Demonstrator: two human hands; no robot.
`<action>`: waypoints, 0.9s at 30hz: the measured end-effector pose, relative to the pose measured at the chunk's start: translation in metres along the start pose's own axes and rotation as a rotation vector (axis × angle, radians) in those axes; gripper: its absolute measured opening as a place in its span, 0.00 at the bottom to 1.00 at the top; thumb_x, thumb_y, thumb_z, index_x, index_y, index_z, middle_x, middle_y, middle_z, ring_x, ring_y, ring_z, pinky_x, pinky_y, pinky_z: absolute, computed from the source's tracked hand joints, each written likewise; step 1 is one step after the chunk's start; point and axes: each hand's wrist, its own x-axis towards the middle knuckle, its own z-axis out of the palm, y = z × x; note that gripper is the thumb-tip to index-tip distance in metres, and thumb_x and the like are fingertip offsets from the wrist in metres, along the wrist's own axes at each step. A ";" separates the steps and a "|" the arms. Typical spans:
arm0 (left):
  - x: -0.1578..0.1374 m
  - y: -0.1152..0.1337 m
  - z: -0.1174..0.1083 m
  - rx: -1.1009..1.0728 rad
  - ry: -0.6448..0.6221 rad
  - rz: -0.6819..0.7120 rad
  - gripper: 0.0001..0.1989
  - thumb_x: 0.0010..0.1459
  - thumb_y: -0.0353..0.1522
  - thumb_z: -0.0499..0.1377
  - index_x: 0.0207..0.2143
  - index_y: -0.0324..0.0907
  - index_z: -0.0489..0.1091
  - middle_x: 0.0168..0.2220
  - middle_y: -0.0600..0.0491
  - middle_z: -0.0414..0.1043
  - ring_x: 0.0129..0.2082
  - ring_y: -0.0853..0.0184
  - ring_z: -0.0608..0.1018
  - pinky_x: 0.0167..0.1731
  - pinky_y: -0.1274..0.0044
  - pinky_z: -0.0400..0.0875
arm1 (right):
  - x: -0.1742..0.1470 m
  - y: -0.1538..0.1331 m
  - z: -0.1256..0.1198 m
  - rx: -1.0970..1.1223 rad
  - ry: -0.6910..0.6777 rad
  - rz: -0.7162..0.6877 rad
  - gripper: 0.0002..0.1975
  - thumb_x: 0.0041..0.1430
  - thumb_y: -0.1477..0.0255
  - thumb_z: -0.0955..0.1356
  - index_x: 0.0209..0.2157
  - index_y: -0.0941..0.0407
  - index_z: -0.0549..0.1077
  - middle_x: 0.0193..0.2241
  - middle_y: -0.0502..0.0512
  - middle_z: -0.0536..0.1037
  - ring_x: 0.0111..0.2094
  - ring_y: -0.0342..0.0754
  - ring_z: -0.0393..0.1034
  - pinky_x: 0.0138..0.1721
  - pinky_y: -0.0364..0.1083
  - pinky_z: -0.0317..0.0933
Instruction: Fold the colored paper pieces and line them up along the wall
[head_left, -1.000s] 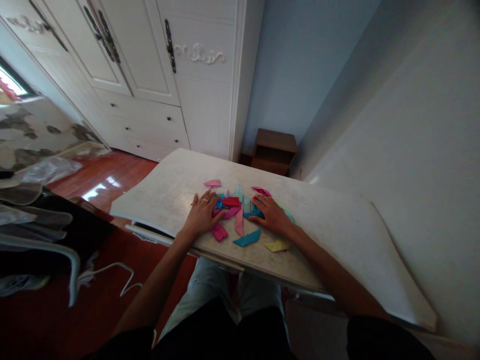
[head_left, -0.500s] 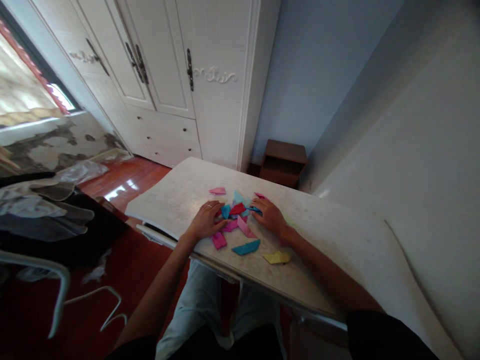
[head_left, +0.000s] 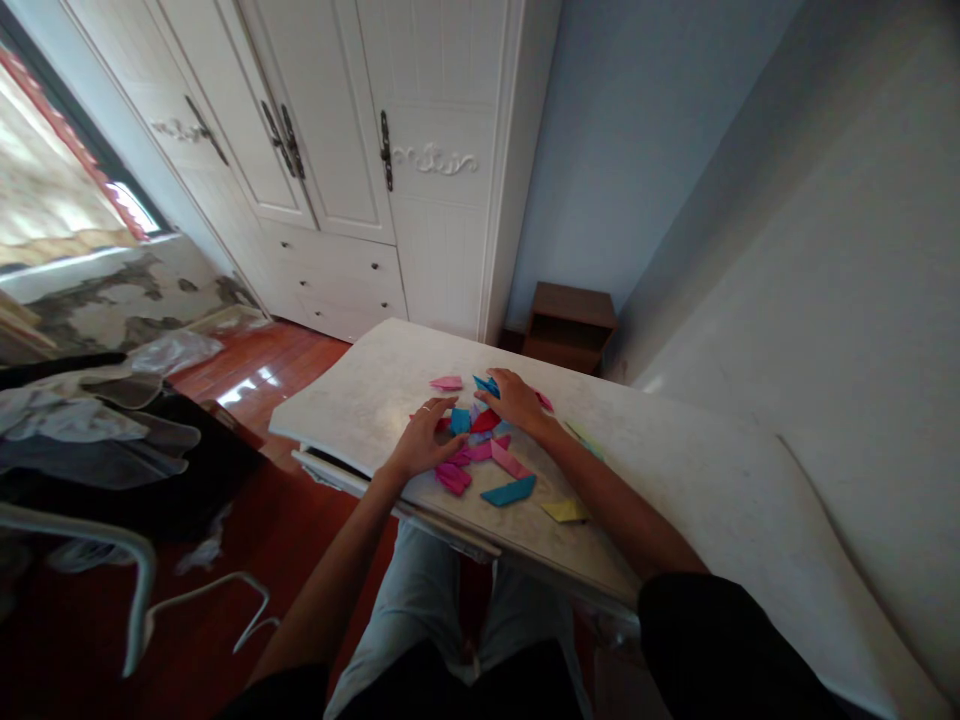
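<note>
Fingers of the left hand are spread, the thumb set apart from the rest, just beside a blue folded paper. Those of the right hand curve down at a second blue piece on the far side of the cluster; whether they pinch it or merely touch it cannot be told.

Between and in front of the hands lie further folded papers: a red piece, a magenta piece, a pink strip and, nearest the body, a blue strip and a yellow piece. A separate pink piece lies beyond the left hand. As to progress, the visible pieces appear folded, yet they lie loose and overlapping, with colours mixed; no finished stack or joined form can be made out, so most of the arranging seems undone.

All rest on a pale, faintly mottled worktop. Behind it stand a white wardrobe with dark handles and a small brown cabinet; at left, a curtained window overlooks peeling plaster, and reddish boards cover the floor.
</note>
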 end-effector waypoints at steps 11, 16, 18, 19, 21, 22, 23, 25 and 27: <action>0.001 -0.006 0.005 0.074 -0.100 0.054 0.24 0.55 0.37 0.60 0.54 0.41 0.68 0.55 0.42 0.68 0.57 0.54 0.69 0.57 0.61 0.63 | -0.038 -0.001 -0.005 -0.006 -0.102 -0.223 0.33 0.57 0.55 0.69 0.59 0.59 0.66 0.59 0.69 0.67 0.61 0.60 0.59 0.61 0.60 0.54; -0.001 -0.003 0.008 0.185 -0.091 0.015 0.19 0.55 0.36 0.59 0.50 0.43 0.71 0.52 0.44 0.72 0.59 0.52 0.68 0.59 0.58 0.61 | -0.067 -0.003 -0.003 -0.017 -0.180 -0.272 0.25 0.60 0.62 0.68 0.57 0.56 0.69 0.60 0.66 0.67 0.61 0.59 0.59 0.60 0.62 0.55; -0.002 -0.003 0.007 0.197 -0.053 -0.030 0.19 0.55 0.35 0.58 0.50 0.41 0.71 0.52 0.42 0.71 0.58 0.51 0.68 0.58 0.58 0.62 | -0.074 0.000 -0.006 0.004 -0.143 -0.224 0.23 0.62 0.63 0.67 0.56 0.56 0.70 0.59 0.66 0.68 0.61 0.58 0.61 0.59 0.62 0.57; -0.002 -0.003 0.007 0.193 -0.040 -0.044 0.20 0.55 0.35 0.58 0.51 0.40 0.70 0.53 0.41 0.70 0.57 0.51 0.69 0.57 0.59 0.63 | -0.076 0.002 -0.008 0.015 -0.121 -0.200 0.22 0.63 0.63 0.66 0.55 0.57 0.71 0.58 0.66 0.69 0.60 0.58 0.62 0.59 0.61 0.58; -0.001 -0.003 0.006 0.172 -0.023 -0.068 0.23 0.55 0.34 0.59 0.53 0.38 0.68 0.53 0.40 0.69 0.56 0.51 0.70 0.56 0.59 0.64 | -0.081 0.006 -0.012 0.039 -0.078 -0.157 0.20 0.64 0.62 0.65 0.53 0.57 0.73 0.55 0.65 0.72 0.58 0.56 0.65 0.58 0.60 0.60; -0.001 -0.003 0.005 0.158 -0.015 -0.080 0.24 0.54 0.34 0.59 0.54 0.38 0.67 0.53 0.39 0.69 0.55 0.51 0.71 0.56 0.59 0.65 | -0.083 0.007 -0.013 0.050 -0.056 -0.140 0.19 0.65 0.62 0.64 0.52 0.56 0.74 0.54 0.63 0.74 0.56 0.56 0.66 0.57 0.59 0.61; 0.000 -0.004 0.005 0.141 -0.005 -0.092 0.25 0.54 0.34 0.60 0.54 0.38 0.66 0.53 0.39 0.68 0.54 0.51 0.71 0.55 0.59 0.66 | -0.085 0.009 -0.015 0.060 -0.033 -0.125 0.18 0.65 0.62 0.63 0.51 0.55 0.74 0.52 0.62 0.75 0.55 0.55 0.68 0.57 0.59 0.61; 0.000 -0.004 0.004 0.091 0.028 -0.111 0.26 0.54 0.33 0.60 0.55 0.38 0.63 0.53 0.39 0.67 0.53 0.52 0.71 0.54 0.60 0.67 | -0.091 0.012 -0.016 0.077 0.015 -0.102 0.18 0.66 0.62 0.62 0.49 0.54 0.75 0.50 0.61 0.77 0.54 0.54 0.69 0.56 0.59 0.62; 0.001 -0.005 0.003 0.016 0.077 -0.114 0.26 0.55 0.33 0.60 0.57 0.39 0.62 0.53 0.40 0.66 0.53 0.54 0.71 0.53 0.61 0.67 | -0.096 0.015 -0.018 0.096 0.065 -0.080 0.18 0.67 0.62 0.61 0.48 0.55 0.76 0.50 0.62 0.77 0.53 0.54 0.70 0.55 0.59 0.63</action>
